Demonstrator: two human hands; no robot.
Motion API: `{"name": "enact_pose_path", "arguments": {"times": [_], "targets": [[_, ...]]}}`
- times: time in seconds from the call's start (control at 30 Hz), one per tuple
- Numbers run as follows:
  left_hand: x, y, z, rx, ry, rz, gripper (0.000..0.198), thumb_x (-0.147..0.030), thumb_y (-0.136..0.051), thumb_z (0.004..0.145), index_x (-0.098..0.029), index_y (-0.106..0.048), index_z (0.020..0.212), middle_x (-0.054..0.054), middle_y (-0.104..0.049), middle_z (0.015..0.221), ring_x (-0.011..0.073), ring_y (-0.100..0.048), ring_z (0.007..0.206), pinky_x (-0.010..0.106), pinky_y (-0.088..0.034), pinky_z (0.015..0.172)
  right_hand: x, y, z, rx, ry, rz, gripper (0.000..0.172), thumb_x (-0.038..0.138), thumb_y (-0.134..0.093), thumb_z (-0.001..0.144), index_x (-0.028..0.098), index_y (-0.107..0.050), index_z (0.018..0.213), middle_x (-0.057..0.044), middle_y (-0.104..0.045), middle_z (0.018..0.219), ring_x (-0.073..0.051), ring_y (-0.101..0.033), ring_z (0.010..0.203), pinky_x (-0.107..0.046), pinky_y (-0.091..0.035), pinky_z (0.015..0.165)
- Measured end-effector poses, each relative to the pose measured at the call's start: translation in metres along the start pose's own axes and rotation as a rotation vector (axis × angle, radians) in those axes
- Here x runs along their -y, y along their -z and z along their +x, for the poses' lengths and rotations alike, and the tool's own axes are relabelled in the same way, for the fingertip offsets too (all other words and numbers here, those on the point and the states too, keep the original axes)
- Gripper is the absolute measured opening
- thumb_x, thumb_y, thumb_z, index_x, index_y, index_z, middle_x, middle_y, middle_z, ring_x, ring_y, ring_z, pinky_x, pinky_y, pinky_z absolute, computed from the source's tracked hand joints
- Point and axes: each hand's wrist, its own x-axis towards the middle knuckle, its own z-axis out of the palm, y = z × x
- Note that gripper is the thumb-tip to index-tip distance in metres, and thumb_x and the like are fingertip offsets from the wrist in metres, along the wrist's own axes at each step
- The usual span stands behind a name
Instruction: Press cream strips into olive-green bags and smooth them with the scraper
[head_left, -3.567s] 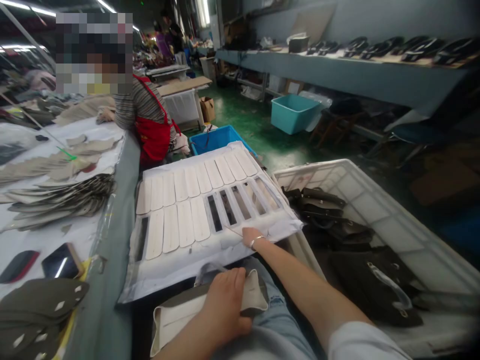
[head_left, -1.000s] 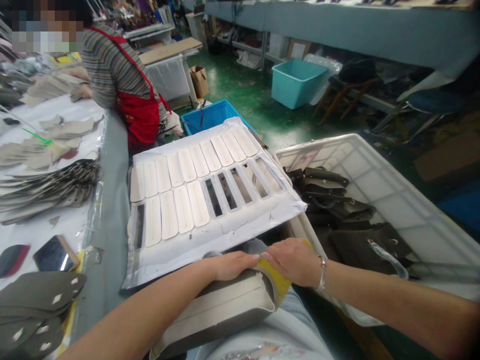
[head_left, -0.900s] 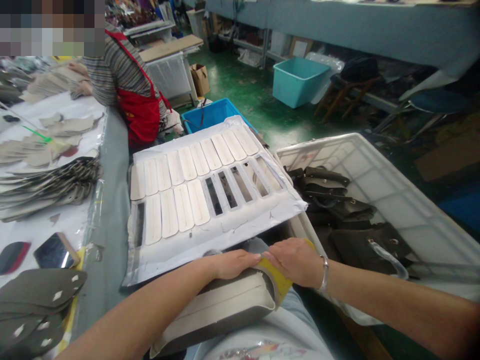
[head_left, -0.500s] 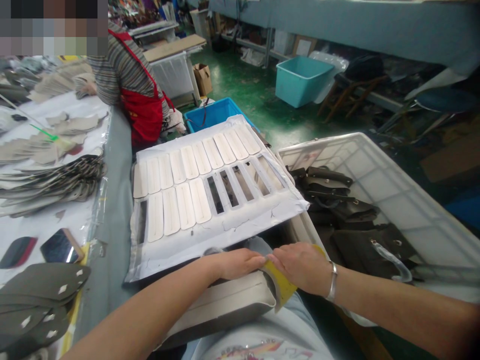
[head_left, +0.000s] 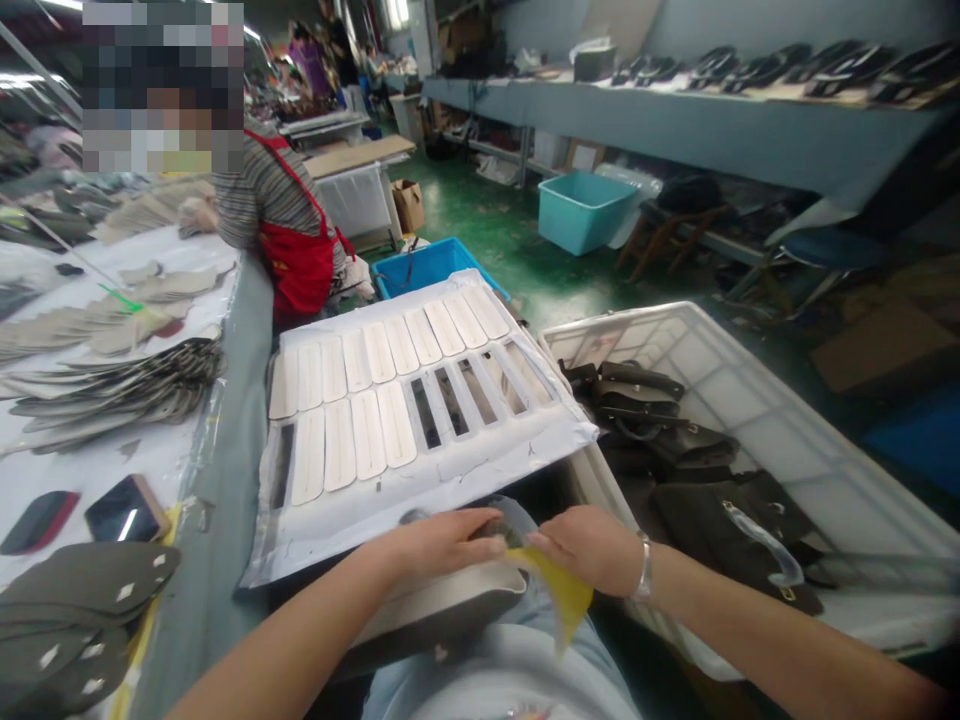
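Note:
On my lap lies a dark grey-brown leather piece (head_left: 442, 622) with a pale lining or strip along its top. My left hand (head_left: 450, 542) is curled over the far edge of this piece, near its right end. Between finger and thumb of my right hand (head_left: 592, 548), a yellow strip (head_left: 564, 590) is pinched; it hangs down in a curve beside the piece. Just beyond my hands sits a white-covered board (head_left: 465, 455) with slots, where several cream oval-ended strips (head_left: 369, 430) lie in two rows.
At right stands a white crate (head_left: 739, 375) with dark bags (head_left: 697, 500). The left table (head_left: 225, 440) bears stacked leather pieces (head_left: 142, 395) and a phone (head_left: 127, 510). A person in a red apron (head_left: 300, 262) works beyond it, beside a blue bin (head_left: 442, 262).
The view has tilted upward. My right hand has drawn slightly away from my left, and more of the yellow strip shows between them.

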Motion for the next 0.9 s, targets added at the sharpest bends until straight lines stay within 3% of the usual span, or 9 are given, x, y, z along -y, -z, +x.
{"name": "enact_pose_path", "arguments": {"times": [0.1, 0.17, 0.33, 0.5, 0.63, 0.77, 0.9], "targets": [[-0.003, -0.009, -0.026, -0.130, 0.038, 0.066, 0.076, -0.064, -0.052, 0.072, -0.024, -0.033, 0.134, 0.008, -0.046, 0.133, 0.0270, -0.047, 0.115, 0.037, -0.036, 0.096, -0.012, -0.007, -0.022, -0.011, -0.124, 0.241, 0.053, 0.047, -0.021, 0.092, 0.017, -0.057, 0.069, -0.006, -0.062, 0.068, -0.015, -0.054, 0.061, -0.026, -0.033, 0.055], [-0.008, -0.020, -0.031, -0.209, 0.074, 0.141, 0.085, -0.065, -0.061, 0.063, -0.023, -0.034, 0.132, 0.009, -0.047, 0.131, 0.0289, -0.047, 0.114, 0.038, -0.037, 0.095, -0.014, -0.014, -0.036, 0.005, -0.161, 0.521, 0.049, 0.051, -0.025, 0.090, 0.017, -0.054, 0.070, -0.005, -0.059, 0.070, -0.014, -0.051, 0.063, -0.026, -0.036, 0.058], [-0.022, -0.046, -0.010, -0.340, 0.170, 0.393, 0.097, -0.059, -0.071, 0.050, -0.016, -0.033, 0.129, 0.013, -0.050, 0.125, 0.0309, -0.049, 0.111, 0.040, -0.039, 0.092, -0.006, -0.034, -0.059, 0.188, -0.127, 1.077, 0.044, 0.061, -0.046, 0.076, 0.017, -0.045, 0.074, -0.003, -0.054, 0.074, -0.013, -0.051, 0.064, -0.026, -0.042, 0.059], [-0.027, -0.060, 0.001, -0.408, 0.218, 0.552, 0.089, -0.049, -0.070, 0.052, -0.010, -0.036, 0.124, 0.013, -0.054, 0.113, 0.0297, -0.052, 0.099, 0.040, -0.042, 0.085, -0.002, -0.049, -0.066, 0.456, -0.142, 1.417, 0.044, 0.057, -0.052, 0.075, 0.019, -0.039, 0.091, -0.003, -0.059, 0.075, -0.010, -0.054, 0.044, -0.023, -0.041, 0.044], [-0.025, -0.068, 0.003, -0.499, 0.212, 0.609, 0.081, -0.041, -0.066, 0.056, -0.008, -0.037, 0.124, 0.012, -0.054, 0.108, 0.0282, -0.051, 0.094, 0.040, -0.041, 0.084, 0.000, -0.044, -0.062, 0.548, -0.087, 1.438, 0.036, 0.052, -0.048, 0.081, 0.019, -0.038, 0.092, -0.003, -0.061, 0.073, -0.011, -0.056, 0.042, -0.023, -0.043, 0.042], [-0.023, -0.077, 0.003, -0.581, 0.188, 0.629, 0.083, -0.036, -0.065, 0.059, -0.008, -0.032, 0.129, 0.013, -0.050, 0.115, 0.0288, -0.046, 0.100, 0.040, -0.037, 0.089, 0.004, -0.035, -0.053, 0.447, -0.074, 1.295, 0.032, 0.048, -0.047, 0.083, 0.019, -0.037, 0.092, -0.001, -0.060, 0.068, -0.010, -0.054, 0.041, -0.019, -0.039, 0.035], [-0.023, -0.083, 0.001, -0.645, 0.143, 0.645, 0.094, -0.030, -0.066, 0.061, -0.014, -0.015, 0.139, 0.011, -0.045, 0.122, 0.0275, -0.043, 0.103, 0.040, -0.033, 0.092, 0.006, -0.036, -0.043, 0.404, -0.081, 1.174, 0.033, 0.050, -0.041, 0.085, 0.019, -0.035, 0.094, 0.006, -0.053, 0.055, -0.007, -0.044, 0.031, -0.018, -0.034, 0.030]]}}
